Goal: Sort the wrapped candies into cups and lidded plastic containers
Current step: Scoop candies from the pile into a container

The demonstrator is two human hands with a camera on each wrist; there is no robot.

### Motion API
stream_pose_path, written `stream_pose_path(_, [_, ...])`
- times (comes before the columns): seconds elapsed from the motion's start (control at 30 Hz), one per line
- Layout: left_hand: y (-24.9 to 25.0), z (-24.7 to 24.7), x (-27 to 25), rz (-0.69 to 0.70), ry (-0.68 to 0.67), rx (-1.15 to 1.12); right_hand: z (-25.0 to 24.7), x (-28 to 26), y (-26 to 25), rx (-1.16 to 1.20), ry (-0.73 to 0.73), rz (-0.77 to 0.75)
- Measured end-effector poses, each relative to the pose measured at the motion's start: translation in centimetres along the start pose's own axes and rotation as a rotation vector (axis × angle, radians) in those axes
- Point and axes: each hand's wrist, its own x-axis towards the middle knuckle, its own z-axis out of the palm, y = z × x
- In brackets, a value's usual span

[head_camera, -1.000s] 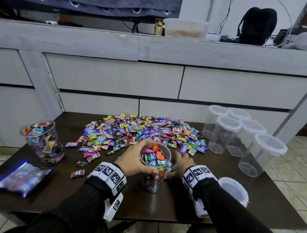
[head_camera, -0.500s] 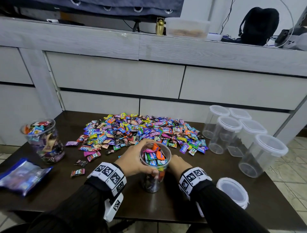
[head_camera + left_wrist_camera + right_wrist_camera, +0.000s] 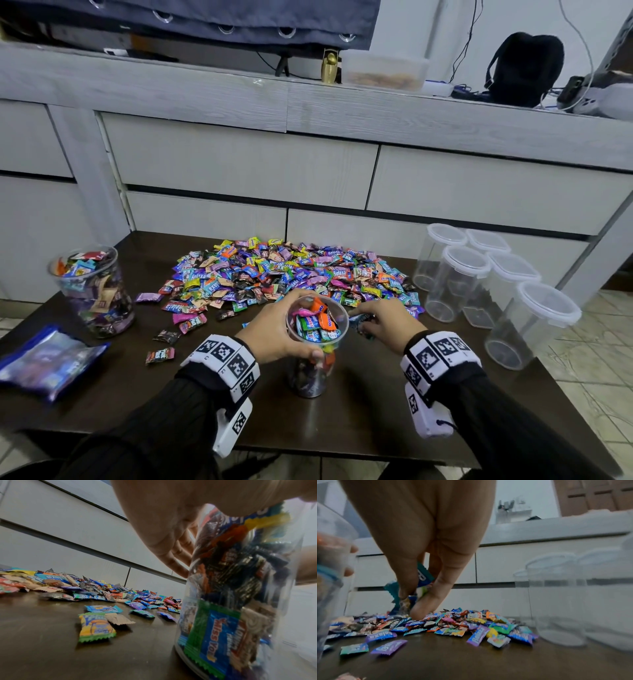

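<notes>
Candies (image 3: 359, 320) pinched in right hand (image 3: 387, 325), just right of cup (image 3: 317, 329).
Left hand (image 3: 274, 330) wraps upright cup; rim nearly full, opening lies leftward.

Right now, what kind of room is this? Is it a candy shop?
Probably a room in a home, not a shop. The candy pile lies on a low dark table set against pale grey drawers. A black backpack and cables sit on top, and the floor is tiled.
</notes>
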Motion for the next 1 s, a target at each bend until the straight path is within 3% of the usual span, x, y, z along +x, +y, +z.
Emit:
stream_pose_path(0.1, [-0.1,0.0,0.0,-0.005,-0.003,-0.005,-1.2,-0.4,-0.8,0.034,0.112,-0.019])
stream_pose_path(0.2, [-0.2,0.0,0.0,-0.005,-0.006,0.004,-3.0,-0.7,-2.3,0.219,0.278,-0.087])
stream_pose_path(0.27, [-0.1,-0.1,0.0,0.001,-0.002,0.004,-3.9,-0.5,-3.0,0.182,0.29,-0.122])
stream_pose_path(0.47, [-0.4,-0.1,0.2,0.007,-0.001,0.009,-3.6,1.2,-2.8,-0.175,0.019,-0.002])
stream_pose_path(0.67, [-0.9,0.0,0.4,0.024,0.01,0.006,-1.3,2.0,-1.5,-0.176,-0.079,0.103])
stream_pose_path(0.87, [-0.8,-0.1,0.3,0.028,-0.006,0.021,2.3,1.9,-1.3,-0.224,-0.24,0.108])
stream_pose_path(1.0, [-0.8,-0.2,0.4,0.019,-0.01,0.048,2.5,1.7,-0.9,-0.164,-0.197,0.111])
